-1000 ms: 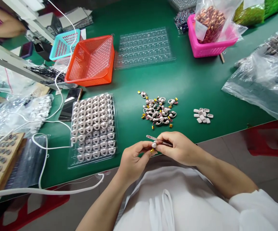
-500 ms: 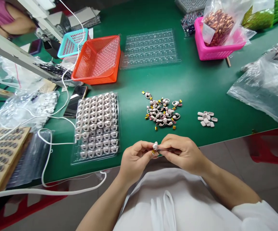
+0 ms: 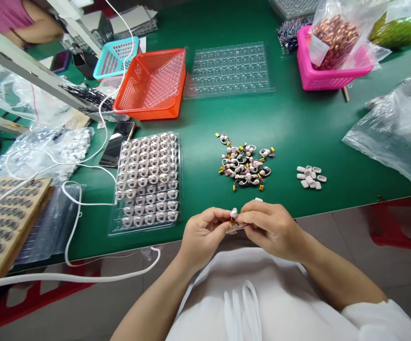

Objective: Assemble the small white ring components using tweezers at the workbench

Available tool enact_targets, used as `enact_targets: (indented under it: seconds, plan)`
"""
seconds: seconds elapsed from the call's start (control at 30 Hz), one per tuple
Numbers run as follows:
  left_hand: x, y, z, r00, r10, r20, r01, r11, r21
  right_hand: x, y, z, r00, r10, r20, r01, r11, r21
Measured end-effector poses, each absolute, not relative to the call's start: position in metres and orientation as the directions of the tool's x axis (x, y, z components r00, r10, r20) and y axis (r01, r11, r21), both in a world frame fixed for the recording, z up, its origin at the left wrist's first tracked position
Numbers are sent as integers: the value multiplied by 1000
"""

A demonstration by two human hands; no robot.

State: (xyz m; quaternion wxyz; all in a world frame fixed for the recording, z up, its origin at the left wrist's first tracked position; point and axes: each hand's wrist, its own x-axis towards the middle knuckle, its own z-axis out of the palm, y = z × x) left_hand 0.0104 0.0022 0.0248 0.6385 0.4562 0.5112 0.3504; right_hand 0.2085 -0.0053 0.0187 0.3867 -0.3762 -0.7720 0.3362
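Above the table's front edge, my left hand [image 3: 205,232] is closed, pinching a small pale earbud part [image 3: 234,213] with a yellow tab on its underside. My right hand [image 3: 274,225] is closed around slim metal tweezers [image 3: 242,227], largely covered by the fingers, and its fingertips meet the earbud part. A small white piece [image 3: 258,199] shows just behind the right knuckles; whether the hand touches it I cannot tell. Beyond the hands lies a pile of similar ring-shaped earbud parts [image 3: 246,166] with yellow tabs. White oval caps [image 3: 310,177] lie to its right.
Left of the pile stands a clear tray [image 3: 148,180] filled with rows of pale parts. Behind are an orange basket [image 3: 148,111], an empty clear tray [image 3: 230,68] and a pink basket [image 3: 333,80]. A phone [image 3: 116,144], white cable [image 3: 84,279] and wooden board [image 3: 11,218] occupy the left.
The view has shifted slightly. My right fingers have moved closer around the earbud part, and the tweezers now slant lower. A small white piece has come into view behind the right hand.
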Motion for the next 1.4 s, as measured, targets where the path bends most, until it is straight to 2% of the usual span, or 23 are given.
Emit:
enact_targets:
  seconds: [0.13,0.37,0.5,0.63,0.8,1.07,1.27,1.4]
  plan:
    - [10,4,29,246,912,-329,-8,341,940,205,-3,20,-348,875,337,245,432,-868]
    - [6,3,29,251,925,-285,42,284,958,206,-1,19,-415,849,327,235,447,-863]
    - [5,1,27,277,938,-206,76,193,978,206,4,28,-389,902,187,176,272,-946]
    - [6,1,27,285,941,-180,96,159,983,204,9,34,-359,933,33,208,115,-971]
    - [4,1,25,265,947,-183,136,151,979,201,13,33,-360,931,-56,232,31,-972]
    - [1,2,29,226,943,-245,80,233,969,204,12,34,-414,906,83,145,156,-977]
    - [3,4,32,218,920,-326,-6,335,942,207,6,16,-458,814,356,136,460,-877]
    - [6,3,34,223,918,-327,-62,348,935,206,4,12,-432,805,406,158,511,-845]
